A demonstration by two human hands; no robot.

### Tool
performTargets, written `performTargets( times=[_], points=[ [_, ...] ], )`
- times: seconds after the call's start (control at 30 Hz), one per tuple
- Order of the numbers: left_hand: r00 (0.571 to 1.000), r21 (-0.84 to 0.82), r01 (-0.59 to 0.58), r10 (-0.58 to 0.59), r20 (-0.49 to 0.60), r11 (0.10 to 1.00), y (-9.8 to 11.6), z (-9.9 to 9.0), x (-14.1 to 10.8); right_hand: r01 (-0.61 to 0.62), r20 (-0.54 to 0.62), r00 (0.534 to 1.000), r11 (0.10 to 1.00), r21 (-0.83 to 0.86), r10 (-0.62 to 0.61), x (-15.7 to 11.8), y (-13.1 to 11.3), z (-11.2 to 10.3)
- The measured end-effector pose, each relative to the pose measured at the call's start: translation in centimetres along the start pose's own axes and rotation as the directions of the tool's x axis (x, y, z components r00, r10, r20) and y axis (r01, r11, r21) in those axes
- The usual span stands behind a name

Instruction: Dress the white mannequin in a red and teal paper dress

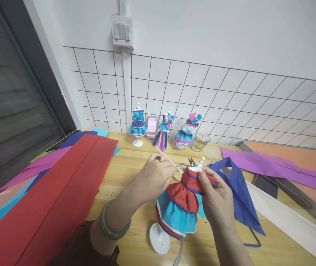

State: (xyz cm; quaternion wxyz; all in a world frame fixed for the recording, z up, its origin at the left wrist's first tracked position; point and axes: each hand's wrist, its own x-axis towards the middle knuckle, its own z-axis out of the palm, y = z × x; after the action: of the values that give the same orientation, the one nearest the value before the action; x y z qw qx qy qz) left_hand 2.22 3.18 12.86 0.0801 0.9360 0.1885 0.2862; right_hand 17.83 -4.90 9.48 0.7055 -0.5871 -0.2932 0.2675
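Observation:
A small white dress form with a round base (159, 239) leans over the table, wearing a red and turquoise layered dress (184, 197) with blue and white edging. My right hand (218, 199) pinches the red bodice at its right side, thumb in front. To the left of the bodice, my left hand (153, 177) has its fingers curled together; what they hold, if anything, is hidden. A green bangle (115, 229) circles the left wrist. Behind the form's neck lie small black scissors (192, 162).
Three dressed miniature forms (138, 123) stand along the wall beside a glass cup (201, 142). Red sheets (63, 188) lie over coloured ones at left. Blue fabric (238, 195), a white strip (291, 223), a dark phone (265, 186) and purple paper (274, 166) lie at right.

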Motion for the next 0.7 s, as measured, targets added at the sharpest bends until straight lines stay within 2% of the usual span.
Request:
performTargets(
  times=[0.07,0.13,0.27,0.37,0.43,0.57,0.7],
  points=[
    [0.993,-0.159,0.062,-0.078,-0.094,0.985,0.4,-0.7,-0.1,0.016,0.02,1.0,1.0,-0.018,-0.015,-0.4,-0.3,0.2],
    [0.979,-0.343,0.087,-0.143,-0.144,0.935,0.9,-1.3,-0.2,0.067,0.06,0.996,0.996,-0.053,-0.064,-0.9,-0.6,0.5],
    [0.976,-0.545,0.109,-0.193,-0.1,0.832,1.7,-1.8,-0.3,0.216,0.097,0.974,0.964,-0.154,-0.203,-1.9,-1.0,0.9],
    [0.981,-0.603,0.123,-0.19,-0.048,0.789,1.8,-2.0,-0.3,0.307,0.102,0.951,0.93,-0.201,-0.291,-2.5,-0.9,0.9],
    [0.98,-0.61,0.134,-0.196,-0.037,0.781,1.7,-2.1,-0.4,0.33,0.13,0.942,0.924,-0.195,-0.309,-2.8,-0.8,0.8],
    [0.976,-0.619,0.13,-0.21,-0.057,0.775,1.3,-2.3,-0.6,0.209,0.17,0.966,0.976,-0.065,-0.195,-2.9,-0.5,0.8],
    [0.976,-0.644,0.171,-0.216,0.009,0.746,1.1,-2.7,-0.7,0.097,0.21,0.973,0.995,-0.011,-0.093,-3.0,-0.4,0.7]
  ],
)
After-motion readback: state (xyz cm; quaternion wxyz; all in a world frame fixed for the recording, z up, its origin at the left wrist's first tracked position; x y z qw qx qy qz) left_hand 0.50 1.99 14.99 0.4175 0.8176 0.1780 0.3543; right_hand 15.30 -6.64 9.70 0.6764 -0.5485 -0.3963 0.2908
